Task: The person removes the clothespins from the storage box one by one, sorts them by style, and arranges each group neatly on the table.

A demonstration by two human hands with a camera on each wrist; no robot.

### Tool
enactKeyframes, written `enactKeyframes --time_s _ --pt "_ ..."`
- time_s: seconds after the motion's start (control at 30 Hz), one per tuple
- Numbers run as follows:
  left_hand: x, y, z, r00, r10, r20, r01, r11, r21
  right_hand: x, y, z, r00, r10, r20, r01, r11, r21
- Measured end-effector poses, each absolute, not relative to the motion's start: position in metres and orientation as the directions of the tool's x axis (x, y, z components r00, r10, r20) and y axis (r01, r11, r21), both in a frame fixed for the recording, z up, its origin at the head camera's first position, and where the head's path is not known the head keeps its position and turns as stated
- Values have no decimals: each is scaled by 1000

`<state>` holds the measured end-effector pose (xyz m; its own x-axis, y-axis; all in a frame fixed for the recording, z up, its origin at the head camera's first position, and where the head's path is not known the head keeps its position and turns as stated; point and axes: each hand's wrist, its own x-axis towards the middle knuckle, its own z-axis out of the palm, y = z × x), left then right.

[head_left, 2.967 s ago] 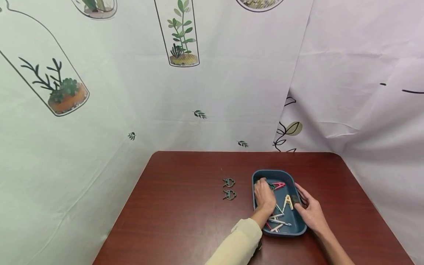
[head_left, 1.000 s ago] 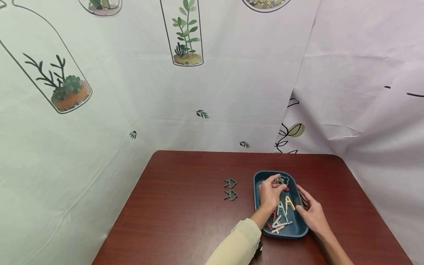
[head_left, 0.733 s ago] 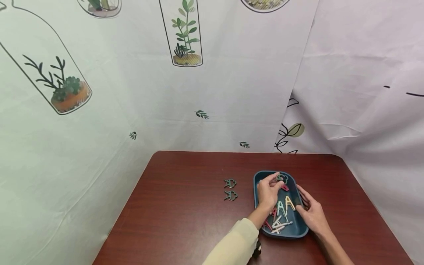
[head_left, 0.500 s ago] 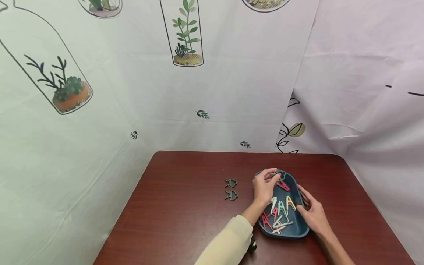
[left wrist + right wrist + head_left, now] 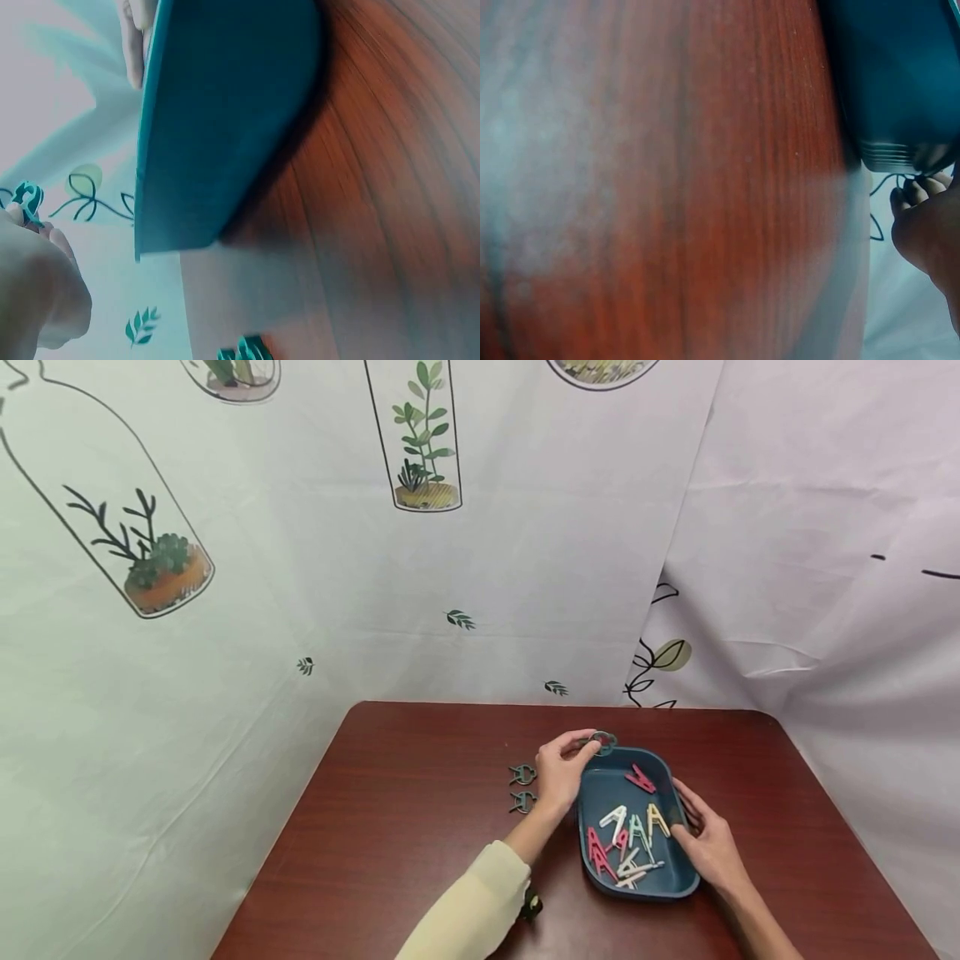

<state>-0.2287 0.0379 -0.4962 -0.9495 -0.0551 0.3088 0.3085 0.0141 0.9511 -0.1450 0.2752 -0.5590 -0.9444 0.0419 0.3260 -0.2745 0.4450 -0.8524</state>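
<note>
Your left hand (image 5: 559, 775) partly hides the two green clips (image 5: 522, 774) on the table (image 5: 420, 827), and some fingers of your right hand (image 5: 705, 843) disappear behind the tray (image 5: 609, 787). The left one pinches a third green clip (image 5: 604, 743) between thumb and fingers by the tray's far left corner; the right grips the tray's right side.

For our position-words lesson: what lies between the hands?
The head view shows the blue tray, with pegs, between the left hand, pinching a green clip, and right hand.
</note>
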Motion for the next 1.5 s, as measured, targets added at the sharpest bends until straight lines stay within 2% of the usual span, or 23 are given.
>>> enactKeyframes --time_s 0.47,1.03,1.3,1.5 --pt "-221 -29 -511 -962 -52 269 267 45 963 -146 276 -560 -942 44 332 -279 441 -853" --pt "-192 -82 -541 -988 -27 150 136 279 951 -145 275 -558 -947 41 317 -271 424 -864" --pt "-180 -93 -552 -993 55 100 109 208 972 -147 275 -559 -948 45 315 -265 440 -858" --pt "-172 -99 -561 -992 103 70 93 243 966 -147 275 -559 -945 43 325 -275 436 -857"
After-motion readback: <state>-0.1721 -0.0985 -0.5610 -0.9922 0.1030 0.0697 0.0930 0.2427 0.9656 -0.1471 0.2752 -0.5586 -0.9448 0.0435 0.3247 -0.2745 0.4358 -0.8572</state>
